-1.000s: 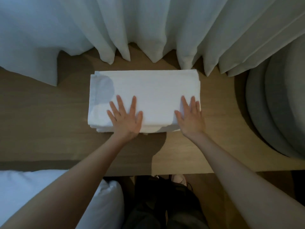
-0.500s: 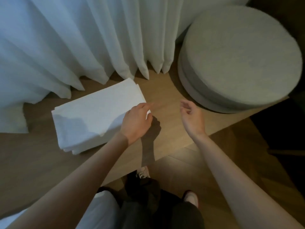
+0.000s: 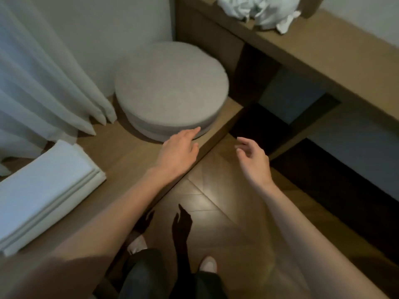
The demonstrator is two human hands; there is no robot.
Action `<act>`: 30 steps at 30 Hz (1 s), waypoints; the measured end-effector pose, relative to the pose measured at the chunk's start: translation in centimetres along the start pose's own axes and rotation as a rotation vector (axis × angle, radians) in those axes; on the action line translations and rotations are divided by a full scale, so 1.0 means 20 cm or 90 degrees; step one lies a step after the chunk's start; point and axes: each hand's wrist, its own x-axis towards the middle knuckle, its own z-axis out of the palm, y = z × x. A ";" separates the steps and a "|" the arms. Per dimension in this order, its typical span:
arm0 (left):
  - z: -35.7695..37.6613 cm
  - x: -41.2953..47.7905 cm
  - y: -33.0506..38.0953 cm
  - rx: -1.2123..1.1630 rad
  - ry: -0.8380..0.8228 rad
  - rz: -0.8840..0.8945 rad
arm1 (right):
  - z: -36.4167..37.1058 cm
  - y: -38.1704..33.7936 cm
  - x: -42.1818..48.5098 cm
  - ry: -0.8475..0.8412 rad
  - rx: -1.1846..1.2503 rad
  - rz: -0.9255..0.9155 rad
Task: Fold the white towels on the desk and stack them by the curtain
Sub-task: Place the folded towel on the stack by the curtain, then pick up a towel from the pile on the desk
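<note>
White folded towels (image 3: 43, 190) lie stacked on the wooden ledge (image 3: 129, 152), just beside the curtain (image 3: 38, 83). The left hand (image 3: 177, 154) hovers flat and empty over the ledge's front edge, near the round grey cushion (image 3: 170, 87). The right hand (image 3: 252, 160), loosely curled and empty, hangs over open parquet floor (image 3: 226, 212), well short of the desk (image 3: 334, 52) bearing crumpled towels (image 3: 259, 9).

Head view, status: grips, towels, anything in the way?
Left grip open, empty; right grip open, empty. Folded white towel stack beside pale curtain; crumpled white towels on wooden desk, unfolded. Round grey cushion near left grip.
</note>
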 end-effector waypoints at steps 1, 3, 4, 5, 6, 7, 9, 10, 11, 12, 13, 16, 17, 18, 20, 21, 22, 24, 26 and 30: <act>0.00 0.03 0.12 -0.008 0.003 0.015 | -0.12 0.00 -0.01 0.012 0.004 0.001; -0.02 0.08 0.35 -0.019 0.021 0.052 | -0.34 -0.02 -0.02 0.036 0.019 -0.002; -0.04 0.11 0.45 -0.024 0.035 0.073 | -0.44 -0.03 -0.02 0.046 0.026 -0.006; -0.06 0.14 0.55 -0.027 0.050 0.095 | -0.54 -0.05 -0.02 0.054 0.030 -0.012; -0.09 0.16 0.65 -0.028 0.065 0.116 | -0.63 -0.07 -0.02 0.062 0.034 -0.020; -0.11 0.19 0.73 -0.030 0.077 0.133 | -0.72 -0.10 -0.01 0.068 0.037 -0.027; -0.16 0.24 0.87 -0.036 0.094 0.154 | -0.88 -0.15 0.02 0.077 0.049 -0.037; -0.19 0.27 0.93 -0.040 0.101 0.162 | -0.95 -0.18 0.03 0.078 0.055 -0.042; -0.22 0.30 0.98 -0.043 0.108 0.169 | -1.01 -0.21 0.06 0.078 0.060 -0.047; -0.24 0.35 1.02 -0.044 0.112 0.174 | -1.07 -0.23 0.09 0.078 0.065 -0.051; -0.27 0.40 1.06 -0.047 0.115 0.176 | -1.12 -0.26 0.12 0.080 0.073 -0.053; -0.36 0.57 1.12 -0.056 0.132 0.166 | -1.21 -0.35 0.27 0.075 0.093 -0.056; -0.38 0.64 1.12 -0.059 0.134 0.163 | -1.23 -0.37 0.33 0.072 0.094 -0.059; -0.40 0.71 1.12 -0.063 0.136 0.162 | -1.24 -0.39 0.40 0.071 0.093 -0.064; -0.43 0.86 1.10 -0.068 0.139 0.161 | -1.24 -0.43 0.55 0.068 0.084 -0.077; -0.44 0.93 1.09 -0.073 0.138 0.159 | -1.24 -0.44 0.63 0.066 0.075 -0.081; -0.45 1.01 1.07 -0.078 0.136 0.157 | -1.24 -0.46 0.71 0.064 0.066 -0.082; -0.47 1.18 1.03 -0.079 0.130 0.157 | -1.23 -0.50 0.89 0.059 0.050 -0.077; -0.50 1.36 0.99 -0.074 0.126 0.152 | -1.23 -0.55 1.07 0.054 0.029 -0.072; -0.55 1.71 0.92 -0.068 0.098 0.153 | -1.24 -0.67 1.41 0.069 -0.015 -0.066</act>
